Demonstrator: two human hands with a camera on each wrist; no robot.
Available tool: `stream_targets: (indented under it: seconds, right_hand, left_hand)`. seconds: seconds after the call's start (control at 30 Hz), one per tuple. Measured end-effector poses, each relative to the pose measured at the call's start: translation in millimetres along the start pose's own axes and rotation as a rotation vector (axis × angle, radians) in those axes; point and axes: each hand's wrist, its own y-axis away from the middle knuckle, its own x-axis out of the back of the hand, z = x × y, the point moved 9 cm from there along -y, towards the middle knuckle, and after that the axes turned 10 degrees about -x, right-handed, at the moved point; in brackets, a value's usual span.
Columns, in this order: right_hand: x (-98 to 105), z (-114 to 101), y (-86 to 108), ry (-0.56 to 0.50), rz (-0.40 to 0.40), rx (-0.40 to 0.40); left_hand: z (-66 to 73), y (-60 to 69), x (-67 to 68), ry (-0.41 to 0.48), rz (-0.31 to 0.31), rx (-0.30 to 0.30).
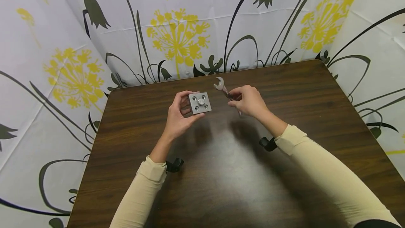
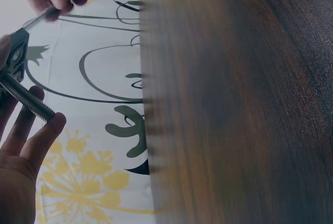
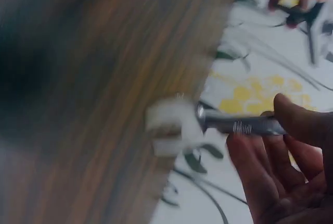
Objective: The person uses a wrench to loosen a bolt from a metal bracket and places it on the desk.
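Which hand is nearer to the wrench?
Right. The right hand grips the wrench by its handle; the left hand is apart from it, holding a square metal block.

I'm counting one left hand [image 1: 178, 120] plus one right hand [image 1: 249, 101], so two total, two cream sleeves [image 1: 326, 168] and two black wrist gadgets [image 1: 175, 165]. Just one wrench [image 1: 225, 91] though, one metal block [image 1: 201, 108], one bolt [image 1: 201, 101], four small holes [image 1: 206, 106] around it, and a single table [image 1: 139, 126].
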Motion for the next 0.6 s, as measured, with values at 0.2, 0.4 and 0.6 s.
stream_targets:
  seconds: [0.2,0.4,0.6]
  right_hand:
    - [-31.3,0.3,25.1,-0.638,-0.303,-0.212]
    - [-63.6,-20.6,56.4,-1.125,-0.478,-0.422]
    - [-83.0,-48.3,78.9,-1.394,-0.518,-0.469]
  left_hand:
    - [-1.7,-1.1,-1.1,0.015,0.004,-0.012]
    - [-5.5,0.4,-2.2,0.052,0.006,-0.019]
    - [-6.7,-1.6,-3.8,0.112,0.000,-0.052]
